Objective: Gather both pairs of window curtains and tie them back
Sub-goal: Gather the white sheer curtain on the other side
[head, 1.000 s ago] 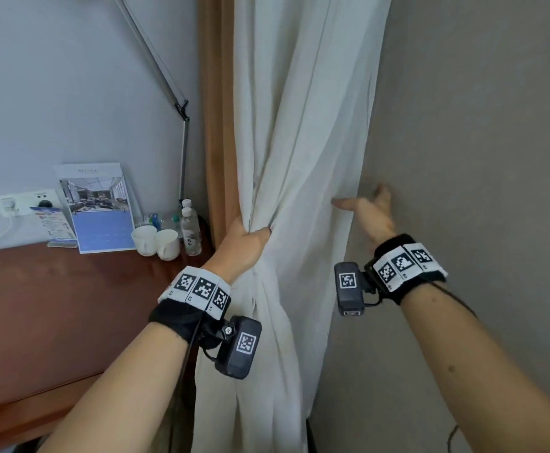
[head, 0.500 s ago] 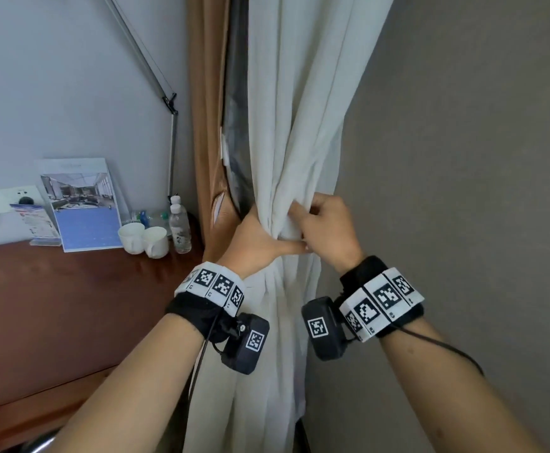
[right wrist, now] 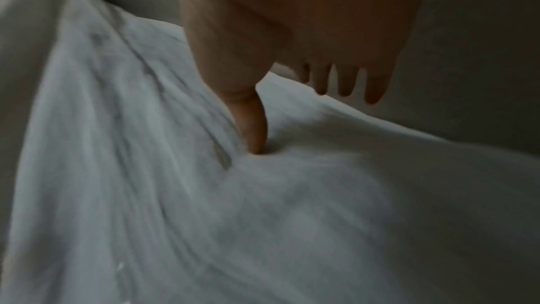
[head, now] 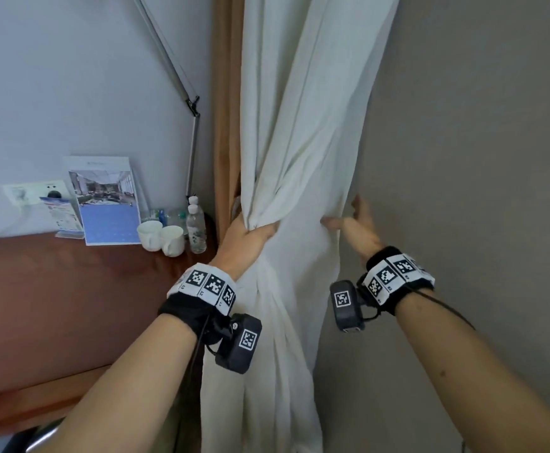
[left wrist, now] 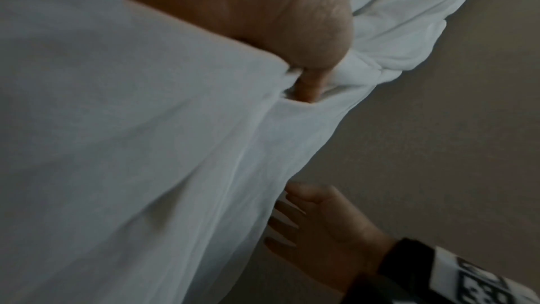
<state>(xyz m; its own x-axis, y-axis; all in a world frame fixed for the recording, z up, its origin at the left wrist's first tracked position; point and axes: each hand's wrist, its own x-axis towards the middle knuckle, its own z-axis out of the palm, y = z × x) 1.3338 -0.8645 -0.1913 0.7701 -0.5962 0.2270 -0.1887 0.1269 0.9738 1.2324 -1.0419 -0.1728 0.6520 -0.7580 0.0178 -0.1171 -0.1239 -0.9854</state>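
A white sheer curtain (head: 299,142) hangs in the middle of the head view, bunched at waist height. My left hand (head: 245,238) grips the gathered bunch (left wrist: 362,71) from the left. My right hand (head: 355,223) is at the curtain's loose right edge, fingers straight behind the cloth and thumb (right wrist: 252,124) pressing its front (right wrist: 204,193). A tan curtain (head: 226,109) hangs behind the white one on the left. In the left wrist view my right hand (left wrist: 324,235) shows below the fabric.
A grey wall (head: 479,191) fills the right side. Left of the curtains, a brown desk (head: 54,305) carries two white cups (head: 160,237), small bottles (head: 196,230), a brochure stand (head: 105,201) and a thin lamp arm (head: 182,83).
My right hand let go of the bunch and moved right to the curtain's free edge, opening flat. The left hand kept its grip on the gathered cloth.
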